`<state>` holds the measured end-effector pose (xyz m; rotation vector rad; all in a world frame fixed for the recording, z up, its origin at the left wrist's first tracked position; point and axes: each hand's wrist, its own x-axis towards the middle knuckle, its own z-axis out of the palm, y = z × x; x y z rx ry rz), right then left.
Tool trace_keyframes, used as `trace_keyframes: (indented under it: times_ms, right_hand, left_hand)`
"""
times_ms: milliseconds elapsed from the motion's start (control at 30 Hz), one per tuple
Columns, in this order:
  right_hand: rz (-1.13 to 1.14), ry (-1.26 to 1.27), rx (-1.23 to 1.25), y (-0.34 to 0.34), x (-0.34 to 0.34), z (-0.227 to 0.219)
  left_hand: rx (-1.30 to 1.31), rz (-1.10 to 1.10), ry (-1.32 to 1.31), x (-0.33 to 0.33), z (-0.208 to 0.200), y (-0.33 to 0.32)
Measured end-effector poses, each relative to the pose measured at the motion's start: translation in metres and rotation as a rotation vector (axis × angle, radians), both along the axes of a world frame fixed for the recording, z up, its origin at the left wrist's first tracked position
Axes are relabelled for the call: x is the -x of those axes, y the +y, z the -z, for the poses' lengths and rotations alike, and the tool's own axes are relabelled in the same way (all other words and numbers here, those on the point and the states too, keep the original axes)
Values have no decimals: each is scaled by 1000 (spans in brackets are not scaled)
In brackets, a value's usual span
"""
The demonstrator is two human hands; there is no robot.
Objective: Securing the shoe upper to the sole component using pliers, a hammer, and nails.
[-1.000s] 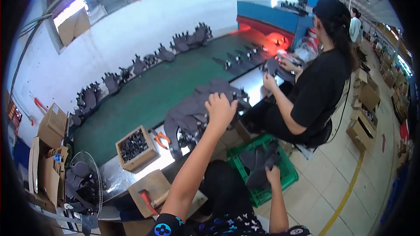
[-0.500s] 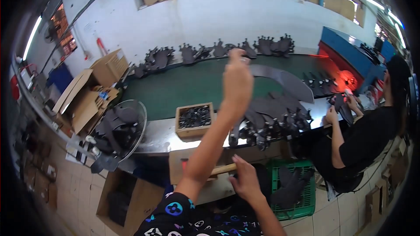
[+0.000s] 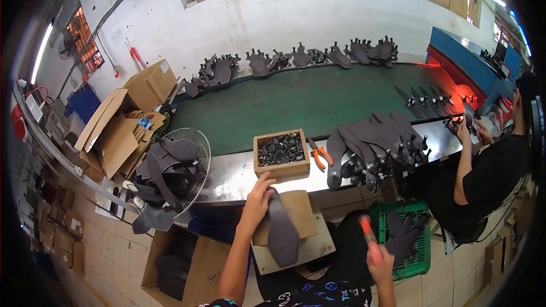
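Note:
On a wooden block (image 3: 301,210) above a pale board (image 3: 321,244) lies a flat dark-grey, sole-shaped piece (image 3: 283,236), its narrow end toward the bench. My left hand (image 3: 260,198) closes on that narrow end; the fingertips are partly hidden. Off to the right, my right hand (image 3: 380,261) grips a wooden-handled tool (image 3: 369,236) with red parts, held upright and smeared by motion, so its exact kind is unclear. Just beyond my left hand stands a wooden box (image 3: 282,169) of small black parts, with orange-handled pliers (image 3: 321,155) beside it.
Dark pieces are piled on the metal bench (image 3: 227,185) and along the green belt's (image 3: 244,105) far edge. A wire basket (image 3: 207,159), cardboard box (image 3: 196,267) and green crate (image 3: 418,264) surround me. At right, a co-worker (image 3: 489,165) handles a piece by a red-lit machine (image 3: 452,59).
My left hand has come down from over the belt to the dark-grey piece, which now lies on the block. My right hand has moved right, raising the wooden-handled tool upright.

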<state>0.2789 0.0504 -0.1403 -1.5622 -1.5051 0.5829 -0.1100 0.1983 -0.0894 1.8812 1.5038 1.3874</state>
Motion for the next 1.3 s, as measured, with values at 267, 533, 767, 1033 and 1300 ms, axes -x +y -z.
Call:
trace_keyframes:
  times_ms: [267,533,767,1033,1300]
  right_hand:
    - [272,312,56,-14,-4,44]
    - [5,371,-2,35,23,-16]
    - [-146,442,11,74,45,-30]
    - [-375,852,61,91,64,-96]
    - [-739,972,131,80,113,-178]
  left_hand:
    - [-214,-181,518,-35,-21,117]
    - [42,-27,798,-38,-15,167]
    - [-58,-62,704,-32,-20,158]
    - [-72,-8,-279,-84,-107,43]
    - [-418,80,-220,-108,-128,-106]
